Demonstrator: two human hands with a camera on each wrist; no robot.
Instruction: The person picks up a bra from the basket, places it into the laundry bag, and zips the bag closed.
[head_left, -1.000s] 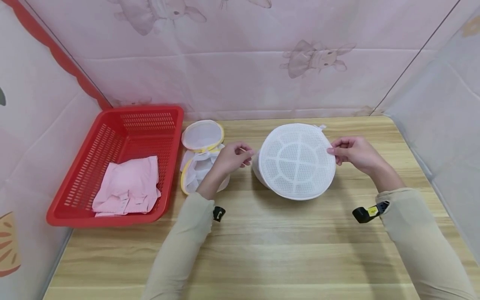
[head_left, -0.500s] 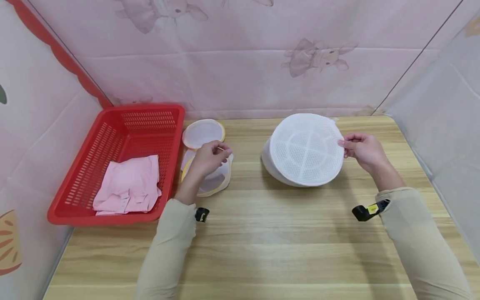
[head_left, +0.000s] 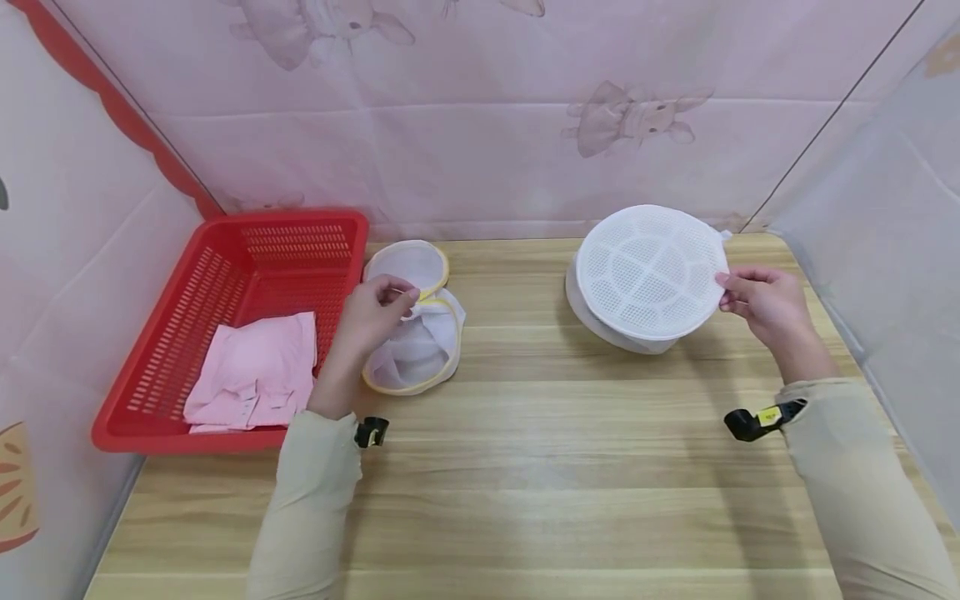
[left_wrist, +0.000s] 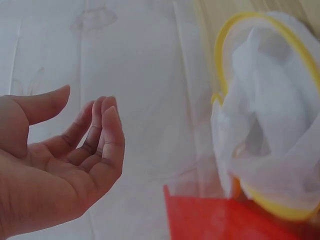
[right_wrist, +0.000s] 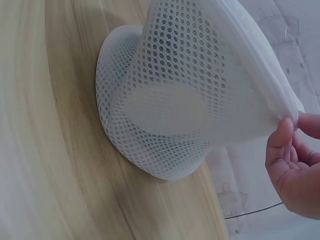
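Even, diffuse light brightens the head view, with a pale sheen on the worktop (head_left: 525,471) and a soft shadow beside the right sleeve (head_left: 862,479). Both wrist views are dimmer, greyer; the left's yellow-rimmed mesh bag (left_wrist: 270,95) looks slightly blurred.

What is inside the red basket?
A pink cloth lies in the near part of the basket. Anything beneath it is covered, and the left arm hides the basket's near right corner.

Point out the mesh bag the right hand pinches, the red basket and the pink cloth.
Mesh bag (head_left: 651,272), head view, centre of its round top.
Red basket (head_left: 288,292), head view, bare floor.
Pink cloth (head_left: 257,362), head view, upper surface.
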